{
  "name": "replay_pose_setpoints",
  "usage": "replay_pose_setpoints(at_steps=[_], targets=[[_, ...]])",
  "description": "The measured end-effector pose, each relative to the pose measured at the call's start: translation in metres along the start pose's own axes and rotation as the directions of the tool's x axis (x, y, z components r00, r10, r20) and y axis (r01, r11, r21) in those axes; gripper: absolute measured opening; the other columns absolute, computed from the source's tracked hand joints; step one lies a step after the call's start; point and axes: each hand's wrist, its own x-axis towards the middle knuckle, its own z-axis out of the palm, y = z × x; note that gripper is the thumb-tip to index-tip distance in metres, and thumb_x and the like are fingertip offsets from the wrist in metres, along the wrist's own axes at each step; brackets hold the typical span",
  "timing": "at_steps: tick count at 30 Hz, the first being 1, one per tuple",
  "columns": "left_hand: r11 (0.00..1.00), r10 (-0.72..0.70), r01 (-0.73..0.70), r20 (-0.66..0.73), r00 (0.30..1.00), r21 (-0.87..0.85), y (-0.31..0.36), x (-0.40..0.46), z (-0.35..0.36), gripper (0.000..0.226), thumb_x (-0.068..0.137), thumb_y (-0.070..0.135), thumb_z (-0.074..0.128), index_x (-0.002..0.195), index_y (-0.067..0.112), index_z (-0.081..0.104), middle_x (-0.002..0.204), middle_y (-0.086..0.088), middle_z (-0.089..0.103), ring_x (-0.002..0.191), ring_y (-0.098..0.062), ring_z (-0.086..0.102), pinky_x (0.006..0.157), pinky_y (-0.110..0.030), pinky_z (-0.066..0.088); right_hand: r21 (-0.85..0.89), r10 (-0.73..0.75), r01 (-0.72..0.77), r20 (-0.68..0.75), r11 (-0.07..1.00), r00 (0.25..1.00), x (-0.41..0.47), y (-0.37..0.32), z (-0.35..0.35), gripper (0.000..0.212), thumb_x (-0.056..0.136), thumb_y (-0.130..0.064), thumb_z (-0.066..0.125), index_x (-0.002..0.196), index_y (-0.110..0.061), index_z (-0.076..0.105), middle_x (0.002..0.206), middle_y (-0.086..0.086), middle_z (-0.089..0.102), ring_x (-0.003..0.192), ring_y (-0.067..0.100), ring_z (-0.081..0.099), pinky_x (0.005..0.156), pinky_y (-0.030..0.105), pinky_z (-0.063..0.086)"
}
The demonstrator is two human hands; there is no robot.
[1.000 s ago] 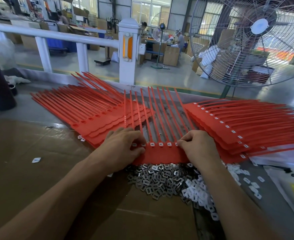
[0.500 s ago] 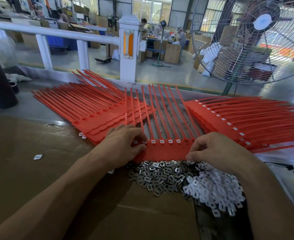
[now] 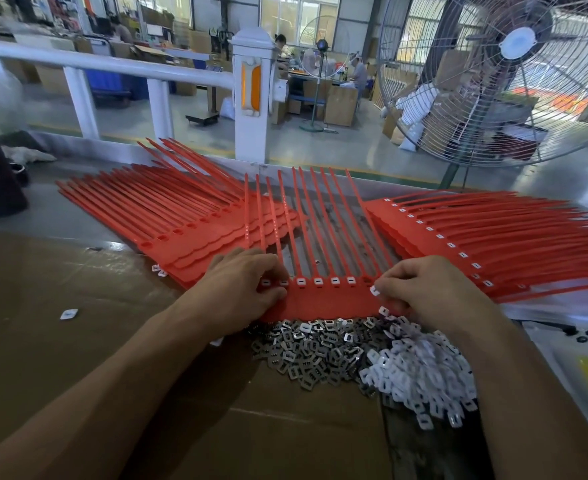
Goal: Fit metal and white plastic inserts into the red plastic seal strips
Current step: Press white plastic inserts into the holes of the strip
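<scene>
**Inserts going into the red strip**

Brown cardboard (image 3: 60, 341) over the lower left of the counter (image 3: 78, 220), grey surface beyond it. White railing (image 3: 119, 69) across the upper left, large fan (image 3: 514, 74) at upper right, workshop floor with boxes and seated workers behind.

Fanned out at centre left, a stack of red strips (image 3: 168, 216) with open sockets; at right, a second stack (image 3: 476, 237) with white already in the sockets. Between them, at centre, one strip (image 3: 327, 299) lying flat, tails pointing up the frame, white showing in most of its sockets. Just below it, a heap of metal inserts (image 3: 320, 351); beside that, lower right, a heap of white inserts (image 3: 420, 379).

Left hand (image 3: 240, 289) palm down on the strip's left end, fingers curled and pressing near the sockets. Right hand (image 3: 434, 292) at the strip's right end, fingers bent, thumb and forefinger pinching a white insert (image 3: 374, 290) at the last socket.
</scene>
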Motion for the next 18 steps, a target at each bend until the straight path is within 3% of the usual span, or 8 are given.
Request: replay_pose_setpoints(at_steps=[3,8,11,14,18], targets=[[1.0,-0.002,0.002,0.001,1.0,0.003,0.0,0.0,0.0,0.021,0.094,0.049,0.063,0.114,0.044,0.062,0.112,0.023,0.054,0.113,-0.003,0.045,0.109,-0.038,0.032,0.076,0.029,-0.023,-0.083,0.997,0.996,0.008,0.006,0.008,0.019,0.095,-0.027,0.073,0.079,-0.018,0.077,0.066,0.005,0.074,0.049,0.013,0.052,0.05,0.027,0.04],[1.0,-0.001,0.001,0.006,1.0,0.009,0.0,0.001,0.0,0.023,0.094,0.048,0.063,0.116,0.044,0.061,0.115,0.022,0.054,0.116,-0.004,0.043,0.108,-0.036,0.029,0.015,0.005,-0.002,-0.159,1.0,0.987,0.018,0.005,0.022,0.025,0.098,-0.031,0.068,0.076,-0.02,0.075,0.051,-0.013,0.064,0.038,-0.002,0.048,0.041,0.014,0.037],[1.0,-0.002,0.002,0.006,1.0,0.014,0.0,0.001,0.0,0.024,0.094,0.048,0.063,0.117,0.043,0.061,0.116,0.021,0.055,0.116,-0.005,0.043,0.107,-0.035,0.029,-0.002,0.015,-0.015,-0.199,1.0,0.98,0.023,0.003,0.026,0.028,0.097,-0.032,0.069,0.073,-0.019,0.073,0.055,-0.011,0.065,0.039,-0.001,0.051,0.046,0.022,0.039],[1.0,-0.004,0.004,0.008,1.0,0.017,0.001,0.002,0.0,0.024,0.094,0.048,0.062,0.118,0.043,0.061,0.117,0.021,0.055,0.117,-0.005,0.043,0.108,-0.035,0.028,0.012,0.035,-0.033,-0.212,0.999,0.977,0.027,0.004,0.03,0.029,0.096,-0.03,0.07,0.071,-0.017,0.072,0.045,-0.012,0.059,0.033,-0.002,0.047,0.043,0.02,0.035],[1.0,-0.003,0.003,0.004,1.0,0.015,0.001,0.002,-0.001,0.024,0.094,0.048,0.062,0.118,0.043,0.061,0.118,0.021,0.054,0.118,-0.005,0.043,0.11,-0.037,0.028,-0.004,0.057,-0.059,-0.228,0.998,0.972,0.03,0.004,0.032,0.028,0.095,-0.031,0.071,0.071,-0.017,0.073,0.052,-0.009,0.065,0.038,0.001,0.051,0.049,0.023,0.037]])
